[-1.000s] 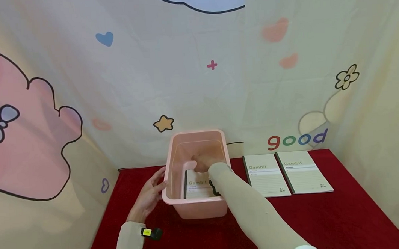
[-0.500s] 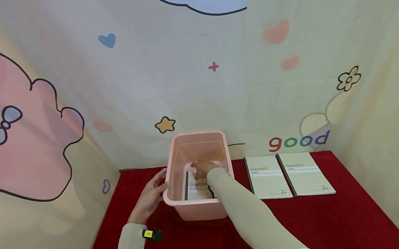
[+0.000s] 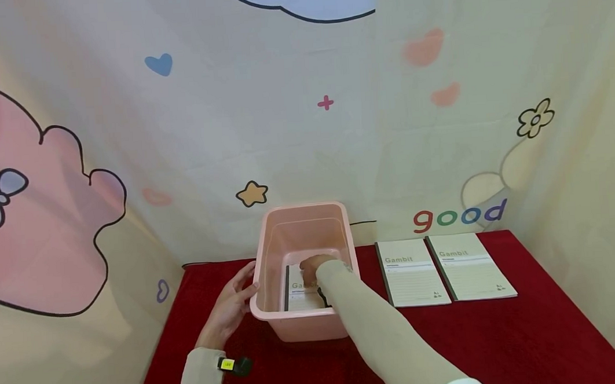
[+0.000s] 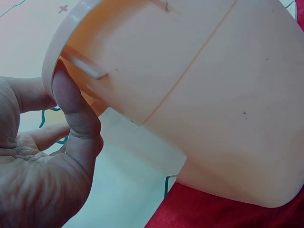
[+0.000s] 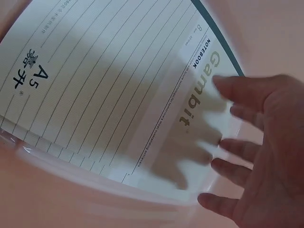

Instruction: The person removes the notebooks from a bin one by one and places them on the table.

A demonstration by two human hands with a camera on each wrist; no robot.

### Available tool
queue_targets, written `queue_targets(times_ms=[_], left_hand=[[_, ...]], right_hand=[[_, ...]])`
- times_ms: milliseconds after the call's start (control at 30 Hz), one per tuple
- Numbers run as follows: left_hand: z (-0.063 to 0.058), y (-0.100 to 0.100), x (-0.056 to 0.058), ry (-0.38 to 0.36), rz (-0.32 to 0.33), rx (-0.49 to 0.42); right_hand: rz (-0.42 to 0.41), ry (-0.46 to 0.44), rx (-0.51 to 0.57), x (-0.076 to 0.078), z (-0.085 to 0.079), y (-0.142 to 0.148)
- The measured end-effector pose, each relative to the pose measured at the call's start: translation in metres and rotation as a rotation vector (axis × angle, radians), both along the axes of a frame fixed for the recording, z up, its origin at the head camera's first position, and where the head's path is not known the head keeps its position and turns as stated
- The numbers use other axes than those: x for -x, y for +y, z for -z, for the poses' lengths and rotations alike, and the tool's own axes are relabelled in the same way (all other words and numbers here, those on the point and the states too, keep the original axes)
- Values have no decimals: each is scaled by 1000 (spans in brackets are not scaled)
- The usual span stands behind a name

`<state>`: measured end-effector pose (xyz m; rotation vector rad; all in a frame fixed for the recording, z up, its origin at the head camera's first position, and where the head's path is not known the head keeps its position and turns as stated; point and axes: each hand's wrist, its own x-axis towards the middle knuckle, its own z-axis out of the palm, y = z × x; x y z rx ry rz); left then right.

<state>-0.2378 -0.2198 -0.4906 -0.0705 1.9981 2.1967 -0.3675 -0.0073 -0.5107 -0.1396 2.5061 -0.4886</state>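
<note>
A pink plastic basin (image 3: 310, 329) stands on the red cloth. My left hand (image 3: 229, 307) grips its left rim; in the left wrist view the thumb and a finger of that hand (image 4: 61, 156) pinch the rim (image 4: 51, 61) between them. Inside the basin lies a white "Gambit" notebook (image 3: 295, 298) with a dark spine. My right hand (image 3: 313, 269) is down in the basin over the notebook's far part. In the right wrist view the fingers of this hand (image 5: 268, 152) are spread and loosely bent at the edge of the notebook (image 5: 114, 90), holding nothing; exact contact is unclear.
Two more Gambit notebooks, a nearer-left one (image 3: 413, 273) and a right one (image 3: 470, 267), lie side by side on the red cloth (image 3: 503, 338) right of the basin. A printed curtain (image 3: 283, 129) hangs behind and at both sides.
My right hand has moved slightly toward me within the basin, over the notebook, and its fingers look less extended. The left hand keeps its hold on the rim.
</note>
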Motion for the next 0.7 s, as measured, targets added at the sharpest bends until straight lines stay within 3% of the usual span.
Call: queue_targets(times_ms=[133, 233, 400, 533, 700], left_hand=[[0, -2, -1, 9, 9, 14], [1, -2, -2, 6, 10, 11], [-1, 0, -1, 19, 21, 8], [-1, -1, -2, 21, 14, 14], [0, -1, -3, 15, 7, 10]], right_hand=[[-132, 85, -163, -1, -1, -3], [-173, 153, -214, -2, -2, -5], [-166, 248, -218, -4, -6, -5], [-181, 378, -226, -2, -6, -9], [-152, 465, -154, 1, -5, -13]])
